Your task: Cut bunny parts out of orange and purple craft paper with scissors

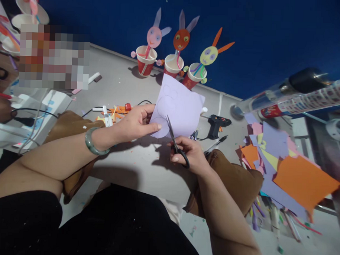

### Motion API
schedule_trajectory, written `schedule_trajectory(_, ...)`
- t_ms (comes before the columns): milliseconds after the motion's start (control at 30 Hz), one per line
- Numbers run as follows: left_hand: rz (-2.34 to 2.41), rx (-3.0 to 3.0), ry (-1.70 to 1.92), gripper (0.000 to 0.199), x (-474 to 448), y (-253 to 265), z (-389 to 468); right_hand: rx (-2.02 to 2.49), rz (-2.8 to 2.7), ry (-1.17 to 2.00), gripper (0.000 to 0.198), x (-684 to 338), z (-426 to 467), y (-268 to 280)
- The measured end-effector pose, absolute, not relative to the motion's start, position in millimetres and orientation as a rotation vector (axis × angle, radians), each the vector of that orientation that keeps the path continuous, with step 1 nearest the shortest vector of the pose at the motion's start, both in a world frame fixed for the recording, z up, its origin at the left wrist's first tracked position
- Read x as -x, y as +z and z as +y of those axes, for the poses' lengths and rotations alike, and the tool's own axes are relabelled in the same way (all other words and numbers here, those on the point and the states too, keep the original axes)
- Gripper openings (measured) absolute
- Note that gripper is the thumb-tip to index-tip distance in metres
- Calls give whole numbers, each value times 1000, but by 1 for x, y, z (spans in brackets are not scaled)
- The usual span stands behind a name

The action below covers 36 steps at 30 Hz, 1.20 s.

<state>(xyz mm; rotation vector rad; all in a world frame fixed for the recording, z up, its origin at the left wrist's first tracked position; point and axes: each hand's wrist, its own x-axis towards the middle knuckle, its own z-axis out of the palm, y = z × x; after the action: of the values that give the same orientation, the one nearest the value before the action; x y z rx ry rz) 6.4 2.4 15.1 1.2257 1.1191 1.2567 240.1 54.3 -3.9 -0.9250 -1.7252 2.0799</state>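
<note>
My left hand pinches the lower left of a lilac sheet of paper, thumb on top. Circles are outlined along the sheet's left side, and the lowest one is partly cut round. In my right hand is a pair of black-handled scissors, fingers in the loops. Its blades meet the paper beside the lowest circle. Behind the sheet stand three red paper cups with paper rabbit heads on straws: a pink rabbit, an orange rabbit and a pale yellow rabbit.
A black glue gun lies right of the paper. Coloured paper sheets are piled at the right, above scattered pens. Brown cushions flank my forearms. Orange scraps and a white power strip lie left.
</note>
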Motion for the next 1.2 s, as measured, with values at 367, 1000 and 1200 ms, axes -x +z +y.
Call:
schedule_trajectory(367,1096,-1272,1225,22,-7,17,2,927,-1811,2014,61,-241,56,-4)
schedule_trajectory(1000,1119,-1270,1160,22,-5,17,2,958,-1789,2128,56,-241,58,-2)
schedule_trajectory(1200,1133,-1289,1130,19,-5,13,3,929,-1808,2137,54,-241,58,-3)
